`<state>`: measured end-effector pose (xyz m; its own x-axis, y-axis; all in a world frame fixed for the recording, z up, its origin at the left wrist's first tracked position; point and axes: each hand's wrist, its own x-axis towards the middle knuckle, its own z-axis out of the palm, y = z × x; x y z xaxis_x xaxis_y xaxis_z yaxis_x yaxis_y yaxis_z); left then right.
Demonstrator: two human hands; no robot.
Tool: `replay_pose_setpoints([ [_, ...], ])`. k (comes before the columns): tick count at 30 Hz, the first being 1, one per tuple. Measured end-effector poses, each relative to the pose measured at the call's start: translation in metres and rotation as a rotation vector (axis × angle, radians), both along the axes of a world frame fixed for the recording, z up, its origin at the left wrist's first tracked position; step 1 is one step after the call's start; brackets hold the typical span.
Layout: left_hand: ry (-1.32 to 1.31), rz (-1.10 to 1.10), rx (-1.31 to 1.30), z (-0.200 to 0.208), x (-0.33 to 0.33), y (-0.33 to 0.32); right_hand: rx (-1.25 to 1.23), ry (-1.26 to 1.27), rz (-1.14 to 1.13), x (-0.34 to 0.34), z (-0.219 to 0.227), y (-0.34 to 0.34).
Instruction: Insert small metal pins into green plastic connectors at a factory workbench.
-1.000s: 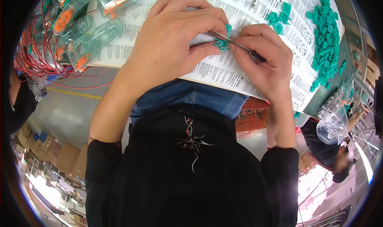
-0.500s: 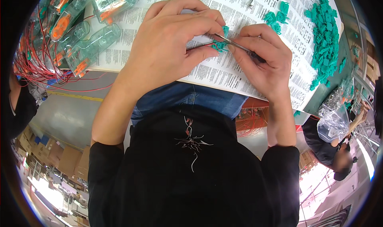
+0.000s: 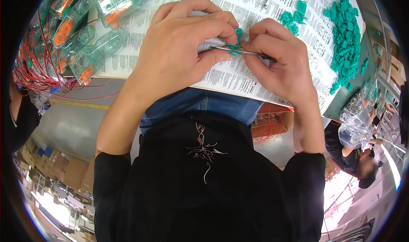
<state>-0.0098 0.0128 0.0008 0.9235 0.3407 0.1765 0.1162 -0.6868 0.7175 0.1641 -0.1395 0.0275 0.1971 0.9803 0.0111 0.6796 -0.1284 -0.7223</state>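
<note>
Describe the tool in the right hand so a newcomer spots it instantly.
Start at the big printed white sheet. Over it, the right hand holds a slim metal tool, which points left across a green plastic part at the left hand. Its straight, grey, shiny length sets it apart from the chunky piled green parts farther right.

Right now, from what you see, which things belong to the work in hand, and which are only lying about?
In the work:
thin metal tool, in the right hand
green piece, in the left hand

Apparently just lying about, untouched:
green pile, right
small green cluster
clear housings with orange parts, left
red wires, left
</note>
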Motion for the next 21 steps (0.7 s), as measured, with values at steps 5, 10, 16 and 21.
replay_pose_setpoints([
  [5,-0.002,0.001,0.012,-0.001,0.0,0.001,-0.09,0.146,0.006,0.008,-0.002,0.011],
  [10,-0.017,0.012,0.01,-0.003,0.001,0.0,-0.099,0.272,-0.064,0.006,-0.003,0.009],
  [16,-0.024,0.015,0.02,-0.003,0.0,-0.001,-0.196,0.267,-0.076,0.007,0.005,0.017],
  [21,-0.04,0.024,0.013,-0.003,-0.002,-0.001,-0.394,0.374,-0.092,0.014,0.007,0.025],
])
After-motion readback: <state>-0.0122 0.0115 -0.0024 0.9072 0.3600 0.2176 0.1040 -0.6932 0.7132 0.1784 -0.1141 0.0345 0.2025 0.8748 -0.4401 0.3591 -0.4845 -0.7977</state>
